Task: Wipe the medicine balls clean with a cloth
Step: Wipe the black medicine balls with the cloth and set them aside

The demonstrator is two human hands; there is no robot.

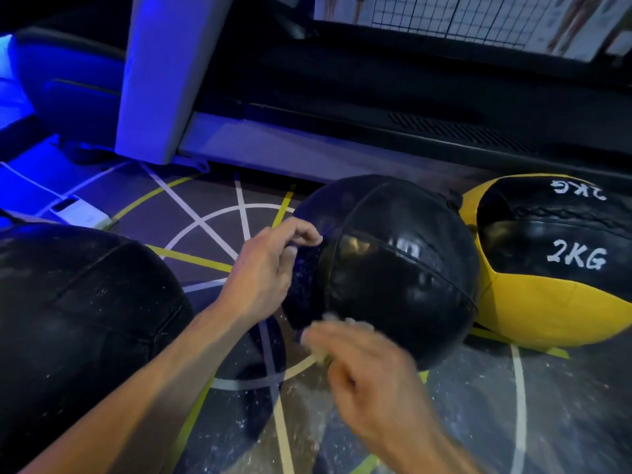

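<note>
Black medicine ball mid-floor; dusty black ball left; yellow-black 2KG ball right.

The black medicine ball at centre is hemmed in: the yellow-and-black 2KG ball touches it at 3 o'clock, and the treadmill base walls off 12 o'clock. A larger black ball blocks 9 o'clock. Open marked floor lies between the black balls, and more at 6 o'clock.
</note>
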